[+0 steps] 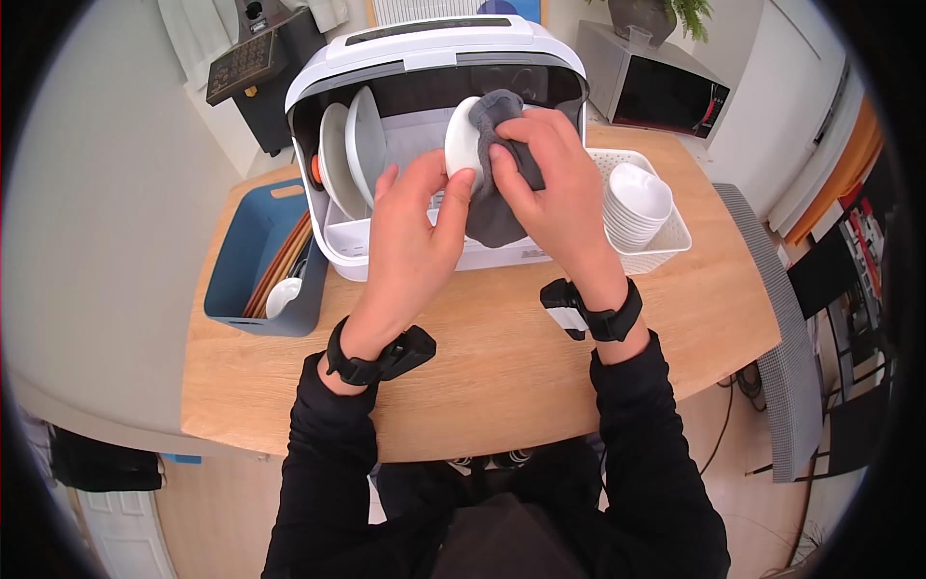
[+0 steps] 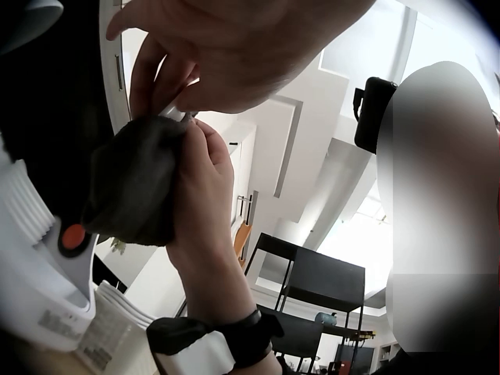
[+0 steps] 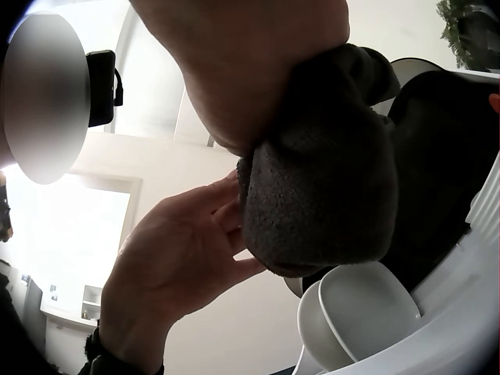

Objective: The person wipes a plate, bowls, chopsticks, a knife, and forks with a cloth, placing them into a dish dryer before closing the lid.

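In front of the open white dish cabinet [image 1: 439, 60], a small white bowl [image 1: 461, 145] is held up on its side. My left hand [image 1: 417, 217] pinches its near edge between thumb and fingers. My right hand [image 1: 558, 183] grips a dark grey cloth [image 1: 497, 217] against the bowl's right side, thumb and fingers bent over the fabric. The cloth hides much of the bowl and hangs below it. In the right wrist view, the cloth [image 3: 320, 180] covers the bowl, and the left hand [image 3: 176, 250] shows beyond it.
Two plates [image 1: 365, 145] stand upright inside the cabinet's left part. To its left, a blue bin [image 1: 224, 256] contains chopsticks and a white spoon. On the right, a white basket [image 1: 680, 236] holds stacked white bowls [image 1: 637, 203]. A microwave [image 1: 651, 87] stands behind the wooden table [image 1: 482, 338].
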A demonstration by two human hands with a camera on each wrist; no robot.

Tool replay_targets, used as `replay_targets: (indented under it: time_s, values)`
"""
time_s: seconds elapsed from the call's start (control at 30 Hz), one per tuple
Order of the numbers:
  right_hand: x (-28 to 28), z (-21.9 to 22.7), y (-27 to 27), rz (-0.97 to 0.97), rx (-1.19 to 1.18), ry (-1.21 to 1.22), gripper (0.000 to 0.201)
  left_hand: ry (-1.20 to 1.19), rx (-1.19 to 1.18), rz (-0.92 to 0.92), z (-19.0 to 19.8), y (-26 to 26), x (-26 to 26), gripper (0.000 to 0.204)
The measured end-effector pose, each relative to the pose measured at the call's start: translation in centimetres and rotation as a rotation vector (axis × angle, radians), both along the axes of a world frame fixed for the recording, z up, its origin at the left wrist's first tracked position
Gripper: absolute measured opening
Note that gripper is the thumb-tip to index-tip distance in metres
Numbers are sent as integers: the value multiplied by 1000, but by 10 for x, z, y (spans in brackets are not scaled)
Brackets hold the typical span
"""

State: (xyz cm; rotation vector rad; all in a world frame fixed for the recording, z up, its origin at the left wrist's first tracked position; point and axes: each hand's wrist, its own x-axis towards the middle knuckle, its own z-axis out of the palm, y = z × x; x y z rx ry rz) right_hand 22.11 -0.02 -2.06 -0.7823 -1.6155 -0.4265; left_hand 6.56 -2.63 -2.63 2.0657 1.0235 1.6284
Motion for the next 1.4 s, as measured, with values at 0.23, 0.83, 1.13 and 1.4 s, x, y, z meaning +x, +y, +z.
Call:
replay_targets:
  time_s: [0.23,0.83,1.13,1.4]
  values:
    - [1,1,-4,68,-188,151,14,222,68,112,9,-8,-5,22]
    - [4,2,-2,198,-255,407,16,340,397,213,-12,9,6,17]
    - [20,4,8,784,-837,905,30,421,542,180,-5,14,1,19]
    - [23,-29,18,1211,-979,1006,40,565,710,360,-2,22,-6,22]
